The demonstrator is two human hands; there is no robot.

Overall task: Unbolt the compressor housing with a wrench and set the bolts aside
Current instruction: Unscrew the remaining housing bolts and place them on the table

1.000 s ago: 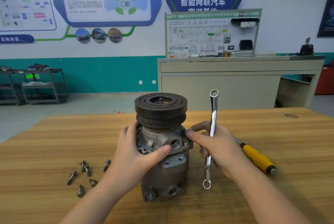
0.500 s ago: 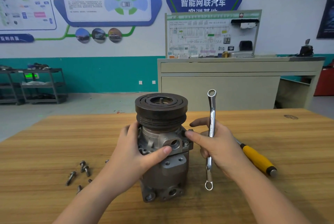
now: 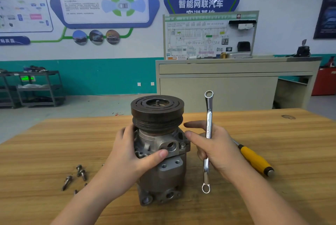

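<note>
Wrench [image 3: 208,130] in right hand [image 3: 216,150]

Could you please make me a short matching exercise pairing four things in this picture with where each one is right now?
Things:
1. wrench
2. loose bolts
3. screwdriver
4. compressor

Places:
A. lying on the table beyond the right hand
B. standing upright, gripped by the left hand
C. held upright in the right hand
D. lying on the table left of the left arm

Pairs: 1-C, 2-D, 3-A, 4-B
</note>
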